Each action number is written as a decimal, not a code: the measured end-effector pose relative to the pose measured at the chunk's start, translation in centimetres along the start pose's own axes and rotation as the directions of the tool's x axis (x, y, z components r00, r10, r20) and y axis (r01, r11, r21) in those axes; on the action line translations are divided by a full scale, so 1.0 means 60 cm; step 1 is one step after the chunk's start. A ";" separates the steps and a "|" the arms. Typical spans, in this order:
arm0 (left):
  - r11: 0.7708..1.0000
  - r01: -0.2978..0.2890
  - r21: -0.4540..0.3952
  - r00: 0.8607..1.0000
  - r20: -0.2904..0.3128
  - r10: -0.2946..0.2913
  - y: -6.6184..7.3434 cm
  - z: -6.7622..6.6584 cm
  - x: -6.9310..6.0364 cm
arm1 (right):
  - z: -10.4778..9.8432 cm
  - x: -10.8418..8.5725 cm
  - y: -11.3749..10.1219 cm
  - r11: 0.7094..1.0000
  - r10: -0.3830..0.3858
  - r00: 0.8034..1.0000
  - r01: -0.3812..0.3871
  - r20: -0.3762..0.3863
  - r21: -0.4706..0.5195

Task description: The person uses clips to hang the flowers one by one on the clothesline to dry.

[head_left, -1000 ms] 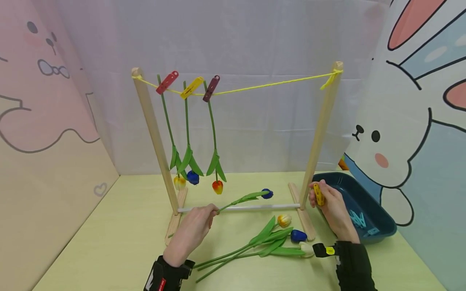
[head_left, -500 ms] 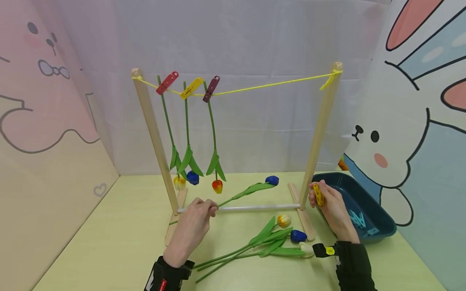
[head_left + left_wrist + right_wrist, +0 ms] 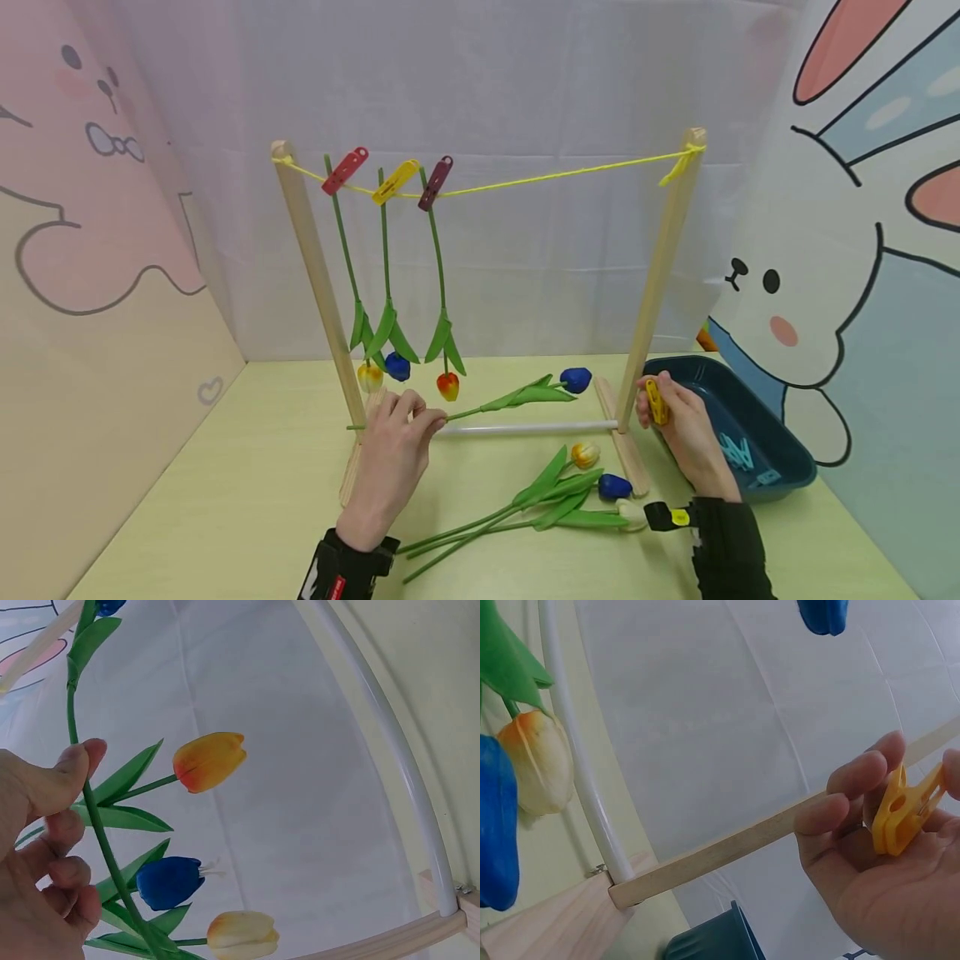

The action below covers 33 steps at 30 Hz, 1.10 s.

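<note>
My left hand pinches the green stem of a blue tulip between thumb and fingers; the flower points right, its stem nearly level above the white bar. In the left wrist view the thumb presses on that stem. My right hand holds a yellow clothespin between thumb and fingers, beside the right post. Three tulips hang head-down from the yellow string, held by a red clothespin, a yellow clothespin and a dark red clothespin.
Loose tulips lie on the table in front of the white bar. Wooden posts carry the string. At the right stands a dark teal bin with light blue clothespins inside.
The left hand has risen slightly and turned, and the tulip in it has swung nearer to level, its blue head shifting right and toward the front. The right hand stays put.
</note>
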<state>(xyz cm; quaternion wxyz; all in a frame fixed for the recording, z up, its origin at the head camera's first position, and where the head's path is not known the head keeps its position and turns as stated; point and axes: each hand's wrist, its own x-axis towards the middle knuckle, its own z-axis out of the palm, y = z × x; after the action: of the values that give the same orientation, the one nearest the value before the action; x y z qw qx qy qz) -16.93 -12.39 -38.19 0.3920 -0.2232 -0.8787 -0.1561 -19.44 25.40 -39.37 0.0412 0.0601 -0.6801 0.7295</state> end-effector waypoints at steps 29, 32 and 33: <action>0.924 0.030 -0.381 0.959 -0.250 -0.134 -0.011 -0.014 0.009 | 0.003 -0.001 0.002 1.000 0.001 1.000 -0.001 -0.012 -0.010; 0.859 0.062 -0.508 0.955 -0.221 -0.199 -0.011 -0.017 0.010 | 0.001 0.000 0.003 1.000 -0.006 1.000 0.006 -0.005 -0.011; 0.830 0.081 -0.552 0.953 -0.201 -0.227 -0.010 -0.018 0.010 | 0.001 0.000 0.004 1.000 -0.008 1.000 0.007 -0.005 -0.013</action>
<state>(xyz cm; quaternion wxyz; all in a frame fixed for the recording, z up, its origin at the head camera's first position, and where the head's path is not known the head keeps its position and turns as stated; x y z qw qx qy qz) -16.94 -13.24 -37.12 0.4108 -0.2294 -0.7559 -0.4552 -19.45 25.35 -39.61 0.0459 0.0607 -0.6843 0.7252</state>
